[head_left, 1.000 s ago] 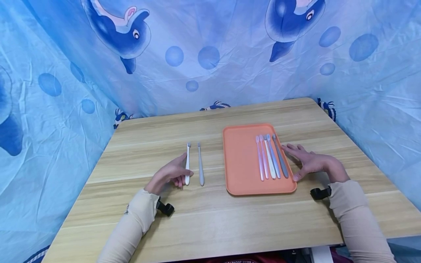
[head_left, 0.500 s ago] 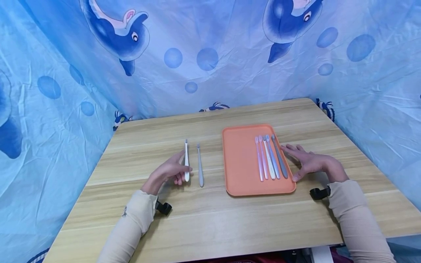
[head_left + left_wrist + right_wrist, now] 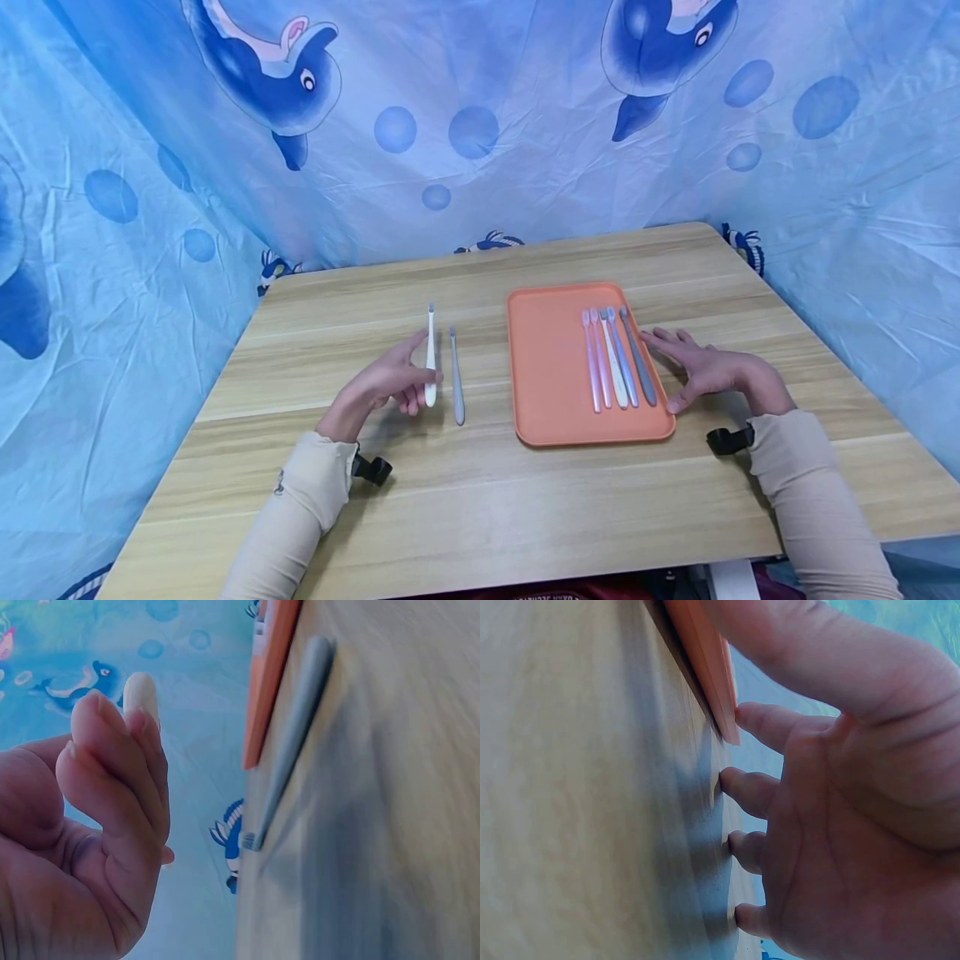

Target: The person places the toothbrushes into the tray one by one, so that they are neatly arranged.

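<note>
A white toothbrush (image 3: 431, 354) is pinched between the thumb and fingers of my left hand (image 3: 393, 375), its bristle head pointing away from me. In the left wrist view only the rounded handle end of that white toothbrush (image 3: 140, 694) shows past the fingers. A grey toothbrush (image 3: 457, 379) lies on the table just right of this hand. My right hand (image 3: 705, 368) rests at the right edge of the orange tray (image 3: 547, 367), thumb and index finger touching the rim, fingers spread. Inside the tray, several toothbrushes (image 3: 617, 362) in pink, white, blue and grey lie side by side toward the right.
The wooden table (image 3: 480, 500) carries the tray right of its middle. A blue curtain (image 3: 540, 167) with dolphins hangs behind and at both sides. Black wrist cameras sit on both wrists.
My left hand has lifted the white toothbrush from the table and moved it slightly away from me. The right hand, the tray and the grey toothbrush on the table stay put.
</note>
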Motion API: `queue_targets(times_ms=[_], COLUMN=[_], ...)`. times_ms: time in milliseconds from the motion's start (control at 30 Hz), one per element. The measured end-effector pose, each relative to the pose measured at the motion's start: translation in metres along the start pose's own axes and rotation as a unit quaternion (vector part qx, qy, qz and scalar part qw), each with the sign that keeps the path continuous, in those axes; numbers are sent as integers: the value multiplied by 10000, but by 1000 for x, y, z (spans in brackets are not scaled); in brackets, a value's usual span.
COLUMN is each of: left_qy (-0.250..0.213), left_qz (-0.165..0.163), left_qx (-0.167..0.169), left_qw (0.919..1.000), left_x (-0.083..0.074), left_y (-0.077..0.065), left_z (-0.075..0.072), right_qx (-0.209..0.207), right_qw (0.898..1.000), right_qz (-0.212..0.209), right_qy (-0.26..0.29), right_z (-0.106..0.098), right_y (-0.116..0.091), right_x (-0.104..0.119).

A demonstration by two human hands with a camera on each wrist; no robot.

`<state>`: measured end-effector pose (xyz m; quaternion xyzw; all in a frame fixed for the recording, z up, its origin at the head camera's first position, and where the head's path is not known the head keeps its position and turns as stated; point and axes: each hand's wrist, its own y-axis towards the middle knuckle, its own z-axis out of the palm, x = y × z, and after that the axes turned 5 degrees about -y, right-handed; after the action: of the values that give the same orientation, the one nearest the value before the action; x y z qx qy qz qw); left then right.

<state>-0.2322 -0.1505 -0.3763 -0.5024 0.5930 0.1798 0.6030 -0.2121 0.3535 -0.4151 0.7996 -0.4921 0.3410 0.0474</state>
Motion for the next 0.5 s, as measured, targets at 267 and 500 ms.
queue_targets(times_ms=[267,500], left_qy=[-93,-243], left_qz=[263,316], left_qx=[206,345], left_qw=[9994,9986], left_x=[-13,-25], left_y=[1,0], left_z=[7,15], right_qx=[-2,5], right_qw=[10000,10000], right_qz=[3,12], right_qy=[-14,-24], right_z=[0,0], right_y=[-1,-1], right_x=[2,3])
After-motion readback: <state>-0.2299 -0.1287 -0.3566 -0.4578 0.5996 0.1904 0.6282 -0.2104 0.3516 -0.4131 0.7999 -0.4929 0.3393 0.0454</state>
